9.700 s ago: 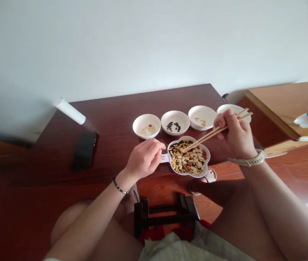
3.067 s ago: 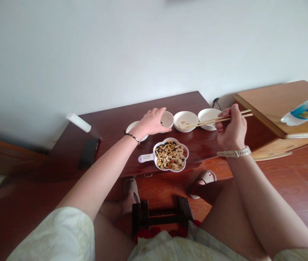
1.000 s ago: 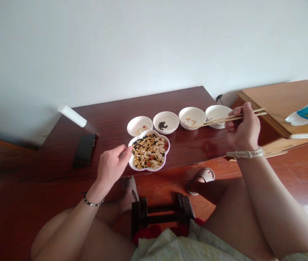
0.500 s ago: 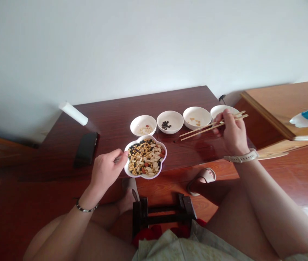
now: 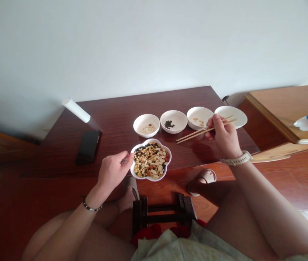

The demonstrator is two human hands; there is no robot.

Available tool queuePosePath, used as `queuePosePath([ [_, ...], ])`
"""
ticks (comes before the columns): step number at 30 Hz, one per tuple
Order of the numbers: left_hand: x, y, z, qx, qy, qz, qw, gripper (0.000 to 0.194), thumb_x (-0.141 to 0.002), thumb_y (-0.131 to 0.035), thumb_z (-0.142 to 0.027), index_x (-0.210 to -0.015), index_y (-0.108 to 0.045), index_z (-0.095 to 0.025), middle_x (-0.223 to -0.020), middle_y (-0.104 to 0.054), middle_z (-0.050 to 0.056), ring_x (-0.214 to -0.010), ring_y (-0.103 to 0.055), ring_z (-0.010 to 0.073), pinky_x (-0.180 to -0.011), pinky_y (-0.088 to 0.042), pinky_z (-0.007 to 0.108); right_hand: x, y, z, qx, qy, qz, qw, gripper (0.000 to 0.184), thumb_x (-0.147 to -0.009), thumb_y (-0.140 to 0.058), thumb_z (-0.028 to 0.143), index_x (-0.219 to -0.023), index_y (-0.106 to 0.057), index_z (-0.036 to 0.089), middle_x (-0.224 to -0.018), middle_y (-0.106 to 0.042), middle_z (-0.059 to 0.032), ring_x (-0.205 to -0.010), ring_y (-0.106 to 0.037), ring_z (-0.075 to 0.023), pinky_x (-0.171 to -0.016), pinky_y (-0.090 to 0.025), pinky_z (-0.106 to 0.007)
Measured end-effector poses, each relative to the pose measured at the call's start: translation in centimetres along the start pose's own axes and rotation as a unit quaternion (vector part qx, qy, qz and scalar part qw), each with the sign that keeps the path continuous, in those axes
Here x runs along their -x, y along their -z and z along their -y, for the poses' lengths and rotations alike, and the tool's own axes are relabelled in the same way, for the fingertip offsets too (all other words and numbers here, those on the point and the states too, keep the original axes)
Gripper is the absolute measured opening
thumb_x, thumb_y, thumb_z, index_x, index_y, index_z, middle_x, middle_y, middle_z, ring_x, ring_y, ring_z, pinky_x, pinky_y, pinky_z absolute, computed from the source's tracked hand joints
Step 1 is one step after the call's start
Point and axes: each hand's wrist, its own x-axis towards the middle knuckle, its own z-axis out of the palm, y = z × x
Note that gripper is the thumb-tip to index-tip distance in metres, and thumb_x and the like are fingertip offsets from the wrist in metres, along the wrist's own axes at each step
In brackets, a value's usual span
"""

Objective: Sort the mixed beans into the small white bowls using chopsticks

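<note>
Our flower-shaped dish [image 5: 170, 158] sits at the near edge of the table, heaped with mixed beans and peanuts [image 5: 150, 161]. Our left hand [image 5: 112, 173] is at its left side, the fingers [image 5: 124, 158] pinched shut on what looks like the dish's handle [image 5: 125, 161], though they hide most of it. Our right hand [image 5: 224, 137] is to the right, clamped on a pair of wooden chopsticks [image 5: 205, 129]. Their tips lie close together, holding nothing we can see, just beyond the dish's far right edge.

Along the far side stand a white bowl of pale pieces [image 5: 146, 125], one of black beans [image 5: 173, 120] and one with a few peanuts [image 5: 199, 118], then a white bowl [image 5: 234, 116] under the chopsticks. We appear to be mid-sorting, with most of the mix unsorted. Our next pick calls for bringing the tips over the dish.

A phone [image 5: 88, 146] lies left on the dark wooden table [image 5: 192, 98].
</note>
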Motion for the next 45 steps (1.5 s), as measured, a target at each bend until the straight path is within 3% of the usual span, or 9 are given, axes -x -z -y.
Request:
queuePosePath([
  [9, -0.3, -0.7, -0.9, 0.0, -0.01, 0.003, 1.0, 0.048, -0.107, -0.053, -0.045, -0.066, -0.04, -0.022, -0.057, -0.053, -0.001, -0.054, -0.04, 0.0144, -0.064, -0.025, 0.033, -1.1, 0.8, -0.5, -0.014, 0.032, -0.064, 0.997, 0.053, -0.101, -0.069, 0.067, -0.071, -0.064, 0.023, -0.06, -0.057, 0.0001, -0.045, -0.051, -0.0102, -0.034, -0.034, -0.02],
  [16, -0.4, -1.2, -1.1, 0.005, -0.016, 0.017, 1.0, 0.049, -0.107, -0.052, -0.046, -0.066, -0.04, -0.022, -0.058, -0.056, 0.001, -0.055, -0.047, 0.0157, -0.064, -0.026, 0.033, -1.4, 1.7, 0.0, 0.017, 0.042, -0.064, 0.997, 0.052, -0.102, -0.067, 0.066, -0.073, -0.064, 0.023, -0.056, -0.056, 0.0007, -0.044, -0.048, -0.0095, -0.035, -0.035, -0.02],
  [28, -0.6, -1.9, -1.5, 0.031, -0.027, 0.025, 0.999, 0.05, -0.106, -0.052, -0.047, -0.066, -0.038, -0.022, -0.056, -0.052, 0.0, -0.053, -0.042, 0.0136, -0.063, -0.024, 0.032, -0.8, 0.2, 0.0, 0.054, 0.041, -0.018, 0.998, 0.053, -0.1, -0.066, 0.072, -0.081, -0.064, 0.022, -0.066, -0.057, 0.0011, -0.051, -0.058, -0.009, -0.042, -0.043, -0.019],
  [45, -1.0, -2.5, -1.6, 0.03, -0.039, 0.022, 0.999, 0.049, -0.108, -0.052, -0.045, -0.068, -0.037, -0.022, -0.057, -0.051, -0.001, -0.055, -0.039, 0.0134, -0.064, -0.023, 0.033, -0.8, 0.2, 0.2, 0.069, 0.053, -0.023, 0.996, 0.052, -0.104, -0.063, 0.068, -0.079, -0.064, 0.022, -0.062, -0.057, 0.0006, -0.049, -0.053, -0.0103, -0.043, -0.039, -0.022],
])
